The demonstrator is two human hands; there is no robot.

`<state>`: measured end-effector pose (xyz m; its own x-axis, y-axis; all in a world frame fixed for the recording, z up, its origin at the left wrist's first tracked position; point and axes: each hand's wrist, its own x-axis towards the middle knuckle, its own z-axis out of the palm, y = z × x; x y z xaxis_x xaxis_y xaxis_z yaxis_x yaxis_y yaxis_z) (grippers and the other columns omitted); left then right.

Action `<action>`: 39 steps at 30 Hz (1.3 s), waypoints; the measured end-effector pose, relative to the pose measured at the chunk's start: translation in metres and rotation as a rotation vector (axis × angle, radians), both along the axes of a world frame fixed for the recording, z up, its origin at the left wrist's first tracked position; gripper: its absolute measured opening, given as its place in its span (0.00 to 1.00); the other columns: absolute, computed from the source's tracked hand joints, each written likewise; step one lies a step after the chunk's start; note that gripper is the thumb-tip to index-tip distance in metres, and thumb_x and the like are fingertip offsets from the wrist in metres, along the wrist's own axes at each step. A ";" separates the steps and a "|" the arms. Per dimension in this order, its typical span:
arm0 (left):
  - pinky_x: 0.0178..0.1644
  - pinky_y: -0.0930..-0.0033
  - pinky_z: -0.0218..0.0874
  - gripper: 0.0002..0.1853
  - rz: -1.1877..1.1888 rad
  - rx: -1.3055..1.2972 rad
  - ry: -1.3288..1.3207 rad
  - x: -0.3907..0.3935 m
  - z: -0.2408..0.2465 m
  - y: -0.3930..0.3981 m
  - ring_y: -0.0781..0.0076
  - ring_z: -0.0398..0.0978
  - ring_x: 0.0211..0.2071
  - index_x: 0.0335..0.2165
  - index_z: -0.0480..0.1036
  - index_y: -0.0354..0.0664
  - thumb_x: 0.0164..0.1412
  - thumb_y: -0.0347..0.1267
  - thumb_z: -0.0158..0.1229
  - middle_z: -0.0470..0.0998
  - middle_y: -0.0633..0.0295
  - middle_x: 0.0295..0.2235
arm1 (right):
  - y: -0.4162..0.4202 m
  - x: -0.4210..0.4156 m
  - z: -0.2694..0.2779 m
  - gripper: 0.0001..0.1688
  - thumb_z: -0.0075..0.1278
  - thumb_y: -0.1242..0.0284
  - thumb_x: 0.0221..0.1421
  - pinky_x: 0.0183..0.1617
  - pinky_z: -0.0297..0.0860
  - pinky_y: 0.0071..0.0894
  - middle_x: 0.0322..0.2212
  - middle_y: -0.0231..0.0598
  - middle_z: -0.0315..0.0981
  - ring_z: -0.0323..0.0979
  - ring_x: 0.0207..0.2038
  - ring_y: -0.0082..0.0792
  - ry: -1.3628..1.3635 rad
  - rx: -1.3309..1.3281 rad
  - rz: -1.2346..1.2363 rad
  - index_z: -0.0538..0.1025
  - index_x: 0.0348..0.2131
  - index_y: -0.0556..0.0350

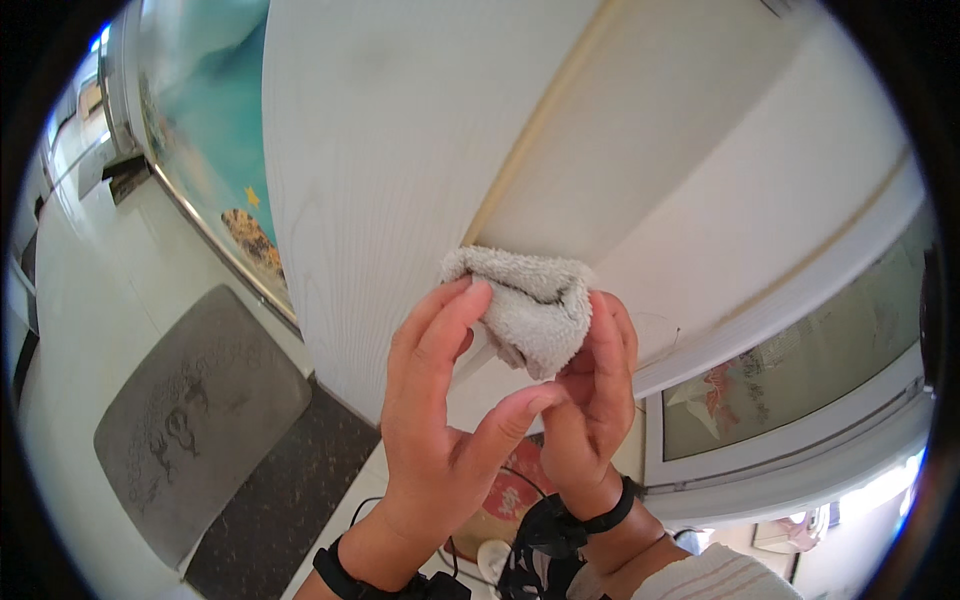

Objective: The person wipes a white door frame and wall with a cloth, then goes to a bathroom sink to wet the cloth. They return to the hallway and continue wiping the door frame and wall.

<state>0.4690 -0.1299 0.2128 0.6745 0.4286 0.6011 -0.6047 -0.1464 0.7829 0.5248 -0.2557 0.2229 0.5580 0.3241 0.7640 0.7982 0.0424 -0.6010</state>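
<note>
A folded, light grey terry cloth (536, 319) is held up between my two hands, with a dark crease across its upper part. My left hand (439, 382) has its fingertips on the cloth's left edge. On the opposite side, the fingers of my right hand (600, 382) press against the right edge. My thumbs meet just under the cloth. Right behind it rises a white wood-grain panel (375, 195) with a yellowish strip (540, 131) running up it. The cloth covers the strip's lower end; whether it touches the panel I cannot tell.
A grey mat (202, 420) with a dark pattern lies at left, beside a dark speckled stone strip (292, 480). A framed glass pane (787, 397) is at right. Below my hands are a red mat (517, 480) and black cables. A teal picture panel (214, 127) stands upper left.
</note>
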 end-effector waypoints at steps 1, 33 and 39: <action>0.55 0.58 0.60 0.36 -0.002 -0.014 -0.034 0.001 -0.002 -0.001 0.52 0.65 0.54 0.56 0.62 0.34 0.51 0.32 0.67 0.63 0.45 0.54 | -0.002 -0.001 -0.004 0.38 0.41 0.91 0.48 0.54 0.67 0.38 0.58 0.51 0.51 0.64 0.54 0.43 0.025 0.028 0.061 0.60 0.60 0.67; 0.41 0.75 0.64 0.16 0.845 0.175 -0.020 0.045 0.054 -0.038 0.77 0.72 0.34 0.38 0.73 0.39 0.46 0.21 0.63 0.75 0.63 0.35 | -0.016 0.075 0.000 0.19 0.38 0.92 0.47 0.41 0.67 0.27 0.33 0.43 0.68 0.69 0.35 0.38 0.059 -0.038 0.334 0.73 0.37 0.60; 0.42 0.74 0.65 0.14 0.723 -0.194 0.357 0.033 -0.115 -0.058 0.77 0.74 0.35 0.36 0.74 0.38 0.47 0.22 0.65 0.77 0.62 0.33 | -0.021 0.078 -0.002 0.19 0.38 0.92 0.47 0.40 0.68 0.28 0.34 0.44 0.70 0.70 0.35 0.39 0.011 -0.036 0.291 0.74 0.36 0.60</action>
